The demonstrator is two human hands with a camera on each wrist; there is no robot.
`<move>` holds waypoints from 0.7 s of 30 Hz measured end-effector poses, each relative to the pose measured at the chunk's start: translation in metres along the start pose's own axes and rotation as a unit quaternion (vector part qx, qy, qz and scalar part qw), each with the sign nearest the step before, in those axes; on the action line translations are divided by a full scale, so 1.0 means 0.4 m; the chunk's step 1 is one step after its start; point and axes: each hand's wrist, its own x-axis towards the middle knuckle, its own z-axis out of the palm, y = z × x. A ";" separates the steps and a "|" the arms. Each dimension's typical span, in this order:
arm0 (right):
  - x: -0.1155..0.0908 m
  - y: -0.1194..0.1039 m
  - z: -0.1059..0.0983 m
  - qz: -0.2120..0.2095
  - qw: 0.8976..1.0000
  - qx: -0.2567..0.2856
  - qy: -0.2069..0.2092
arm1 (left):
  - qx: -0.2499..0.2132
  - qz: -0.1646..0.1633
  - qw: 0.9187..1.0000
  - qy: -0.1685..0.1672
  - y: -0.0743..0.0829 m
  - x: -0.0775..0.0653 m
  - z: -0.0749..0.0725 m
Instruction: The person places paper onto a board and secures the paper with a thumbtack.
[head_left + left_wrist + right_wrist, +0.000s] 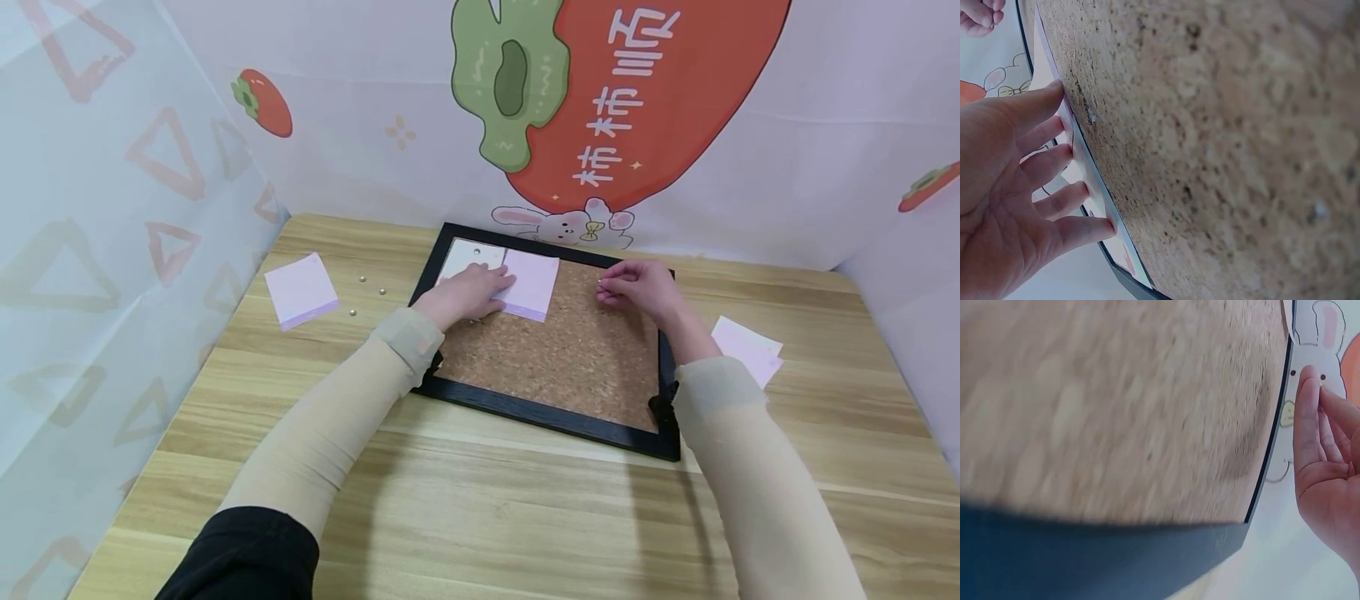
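Note:
My left hand (468,293) rests with spread fingers on the paper at the upper left of a black-framed cork board (577,358). Its fingertips (1107,229) press along the lower edge of a white sheet and a pale purple note (534,283) beside it. A thumbtack (477,251) sits near the top of the white sheet (459,255). Over the board's upper right, my right hand (645,287) pinches a small shiny thumbtack (1321,385) between thumb and fingertips. The tack is mostly hidden by the fingers.
Left of the board, a purple note pad (302,289) lies on the wooden table (480,517), with several loose thumbtacks (382,292) near it. More paper notes (750,346) lie to the right, partly behind the right forearm. A printed cloth backdrop (360,158) stands behind the table.

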 end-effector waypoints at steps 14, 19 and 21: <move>0.051 -0.052 0.087 0.000 1.000 0.013 0.010 | 0.000 0.004 1.000 0.001 0.000 -0.001 -0.004; 0.066 -0.059 0.110 0.010 1.000 0.024 0.012 | -0.003 0.004 1.000 -0.001 0.002 -0.003 -0.005; 0.070 -0.061 0.117 0.013 0.999 0.028 0.010 | -0.002 0.003 1.000 -0.002 0.002 -0.003 -0.005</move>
